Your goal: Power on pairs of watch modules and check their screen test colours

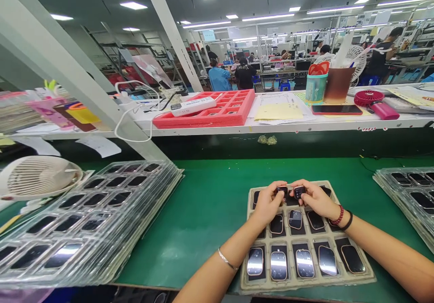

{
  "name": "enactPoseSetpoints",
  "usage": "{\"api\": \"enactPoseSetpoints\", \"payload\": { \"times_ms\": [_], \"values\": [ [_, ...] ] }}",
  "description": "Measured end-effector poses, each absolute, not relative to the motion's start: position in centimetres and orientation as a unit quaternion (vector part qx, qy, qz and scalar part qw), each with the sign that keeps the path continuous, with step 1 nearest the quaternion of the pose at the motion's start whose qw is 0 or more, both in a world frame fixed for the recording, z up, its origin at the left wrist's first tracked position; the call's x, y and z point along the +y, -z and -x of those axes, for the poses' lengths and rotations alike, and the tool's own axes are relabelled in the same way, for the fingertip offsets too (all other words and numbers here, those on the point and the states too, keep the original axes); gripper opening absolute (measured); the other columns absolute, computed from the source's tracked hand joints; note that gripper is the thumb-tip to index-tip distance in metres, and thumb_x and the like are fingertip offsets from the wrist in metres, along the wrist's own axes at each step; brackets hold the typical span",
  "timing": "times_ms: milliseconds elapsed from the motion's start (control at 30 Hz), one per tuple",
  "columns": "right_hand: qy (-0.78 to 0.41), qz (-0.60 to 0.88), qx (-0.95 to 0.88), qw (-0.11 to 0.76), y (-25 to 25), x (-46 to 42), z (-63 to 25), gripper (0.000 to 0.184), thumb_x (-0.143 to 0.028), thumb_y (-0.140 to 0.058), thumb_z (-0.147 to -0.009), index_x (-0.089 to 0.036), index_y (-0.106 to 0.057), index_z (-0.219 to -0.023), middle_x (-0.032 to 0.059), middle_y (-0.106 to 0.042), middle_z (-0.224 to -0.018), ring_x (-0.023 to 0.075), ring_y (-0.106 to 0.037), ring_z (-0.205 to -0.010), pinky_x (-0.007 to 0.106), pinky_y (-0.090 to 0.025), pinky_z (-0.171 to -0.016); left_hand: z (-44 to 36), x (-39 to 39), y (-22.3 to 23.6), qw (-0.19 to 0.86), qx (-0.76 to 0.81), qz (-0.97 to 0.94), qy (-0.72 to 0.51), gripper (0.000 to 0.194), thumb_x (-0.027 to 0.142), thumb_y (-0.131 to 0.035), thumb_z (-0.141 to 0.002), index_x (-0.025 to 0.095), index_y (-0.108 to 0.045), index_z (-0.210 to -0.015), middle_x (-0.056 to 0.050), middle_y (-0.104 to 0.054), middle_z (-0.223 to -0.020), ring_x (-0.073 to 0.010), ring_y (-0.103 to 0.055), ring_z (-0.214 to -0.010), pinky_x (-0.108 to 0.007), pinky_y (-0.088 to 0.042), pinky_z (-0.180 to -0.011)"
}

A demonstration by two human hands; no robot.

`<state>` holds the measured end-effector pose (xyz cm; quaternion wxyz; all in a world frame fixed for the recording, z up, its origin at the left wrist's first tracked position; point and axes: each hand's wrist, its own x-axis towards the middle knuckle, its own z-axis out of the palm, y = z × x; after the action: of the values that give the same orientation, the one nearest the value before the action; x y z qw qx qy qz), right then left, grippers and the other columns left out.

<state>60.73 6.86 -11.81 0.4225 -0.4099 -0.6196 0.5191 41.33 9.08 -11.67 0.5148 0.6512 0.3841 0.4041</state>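
Over the back row of a pale moulded tray [267,244], my left hand [270,201] pinches a smartwatch [281,189] with a dark screen. Close beside it, my right hand [313,197] grips a second smartwatch [299,192] between thumb and fingers, its face towards me. In the tray's compartments lie several more watches with gold-coloured rims, such as a front-row watch [304,263], resting on dark pads. My hands and forearms cover part of the back and middle rows.
Stacked clear trays of dark screens [91,199] stand at left beside a white fan [40,176]; another tray stack [412,194] is at right. Above the green mat [190,221], a shelf carries a red foam tray [244,109], papers, a phone [337,109] and cups. People sit farther back.
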Motion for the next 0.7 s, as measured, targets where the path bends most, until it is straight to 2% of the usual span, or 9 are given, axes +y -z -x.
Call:
{"api": "enactPoseSetpoints", "payload": {
  "times_ms": [67, 133, 200, 300, 333, 433, 533, 600, 700],
  "values": [
    [-0.537, 0.413, -0.605, 0.417, 11.74, 6.92, -60.93, 0.027, -0.03, -0.043, -0.089, -0.017, -0.057, -0.108, 0.0062, -0.065, -0.089, 0.0122, -0.056, -0.059, 0.027, -0.047, -0.056, -41.28, 9.07, 11.52, 0.52, 0.386, -0.644, -0.407, 0.032, 0.034, -0.043, -0.089, 0.013, -0.063, -0.102, -0.007, -0.063, -0.088, -0.012, -0.057, -0.063, -0.025, -0.049, -0.061],
    [-0.539, 0.411, -0.602, 0.422, 11.71, 6.97, -60.99, 0.029, -0.034, -0.04, -0.092, -0.016, -0.057, -0.107, 0.007, -0.065, -0.089, 0.0129, -0.056, -0.06, 0.028, -0.047, -0.057, -41.31, 9.07, 11.52, 0.508, 0.388, -0.65, -0.412, 0.03, 0.032, -0.046, -0.088, 0.014, -0.062, -0.104, -0.006, -0.063, -0.088, -0.0125, -0.057, -0.065, -0.024, -0.049, -0.061],
    [-0.525, 0.413, -0.609, 0.428, 11.76, 6.98, -60.87, 0.028, -0.03, -0.047, -0.088, -0.018, -0.054, -0.113, 0.0066, -0.065, -0.094, 0.0134, -0.057, -0.065, 0.029, -0.048, -0.062, -41.39, 9.12, 11.75, 0.481, 0.394, -0.667, -0.411, 0.034, 0.022, -0.054, -0.08, 0.016, -0.058, -0.113, -0.006, -0.064, -0.096, -0.012, -0.057, -0.068, -0.021, -0.046, -0.059],
    [-0.501, 0.413, -0.621, 0.44, 11.88, 6.95, -60.63, 0.044, -0.018, -0.056, -0.077, -0.021, -0.049, -0.121, 0.0053, -0.063, -0.099, 0.0149, -0.059, -0.077, 0.03, -0.049, -0.072, -41.46, 9.26, 12.23, 0.455, 0.4, -0.686, -0.403, 0.049, 0.014, -0.058, -0.073, 0.018, -0.053, -0.121, -0.006, -0.063, -0.101, -0.0106, -0.055, -0.066, -0.018, -0.041, -0.053],
    [-0.501, 0.411, -0.622, 0.439, 11.89, 6.94, -60.61, 0.043, -0.018, -0.056, -0.077, -0.021, -0.049, -0.12, 0.005, -0.063, -0.098, 0.0147, -0.058, -0.076, 0.03, -0.049, -0.072, -41.43, 9.3, 12.33, 0.461, 0.395, -0.686, -0.402, 0.046, 0.015, -0.058, -0.074, 0.018, -0.054, -0.12, -0.006, -0.064, -0.101, -0.0107, -0.055, -0.066, -0.019, -0.042, -0.054],
    [-0.524, 0.415, -0.614, 0.42, 11.81, 6.94, -60.77, 0.025, -0.03, -0.048, -0.087, -0.019, -0.056, -0.108, 0.0052, -0.064, -0.089, 0.0127, -0.055, -0.062, 0.028, -0.047, -0.059, -41.29, 9.34, 12.28, 0.498, 0.38, -0.666, -0.404, 0.028, 0.028, -0.049, -0.086, 0.016, -0.061, -0.107, -0.006, -0.064, -0.093, -0.0121, -0.057, -0.066, -0.023, -0.048, -0.06],
    [-0.529, 0.42, -0.605, 0.421, 11.65, 6.95, -60.9, 0.029, -0.039, -0.041, -0.092, -0.018, -0.057, -0.103, 0.0056, -0.064, -0.086, 0.0128, -0.055, -0.058, 0.027, -0.046, -0.054, -41.21, 9.3, 12.08, 0.507, 0.386, -0.657, -0.402, 0.032, 0.035, -0.041, -0.091, 0.016, -0.062, -0.104, -0.005, -0.064, -0.088, -0.0122, -0.058, -0.064, -0.023, -0.048, -0.06],
    [-0.51, 0.418, -0.615, 0.433, 11.65, 6.96, -60.83, 0.026, -0.031, -0.05, -0.087, -0.019, -0.054, -0.109, 0.0054, -0.064, -0.093, 0.0142, -0.059, -0.068, 0.028, -0.049, -0.063, -41.25, 9.31, 12.09, 0.487, 0.39, -0.668, -0.406, 0.03, 0.028, -0.05, -0.086, 0.017, -0.059, -0.112, -0.005, -0.064, -0.096, -0.0124, -0.059, -0.069, -0.021, -0.046, -0.059],
    [-0.485, 0.4, -0.632, 0.453, 11.86, 7.03, -60.62, 0.045, -0.016, -0.054, -0.077, -0.021, -0.047, -0.121, 0.0055, -0.062, -0.104, 0.0162, -0.06, -0.088, 0.031, -0.05, -0.08, -41.36, 9.4, 12.36, 0.468, 0.396, -0.68, -0.403, 0.047, 0.015, -0.057, -0.075, 0.018, -0.052, -0.121, -0.006, -0.063, -0.106, -0.0126, -0.059, -0.073, -0.019, -0.043, -0.055]
  ]
}}
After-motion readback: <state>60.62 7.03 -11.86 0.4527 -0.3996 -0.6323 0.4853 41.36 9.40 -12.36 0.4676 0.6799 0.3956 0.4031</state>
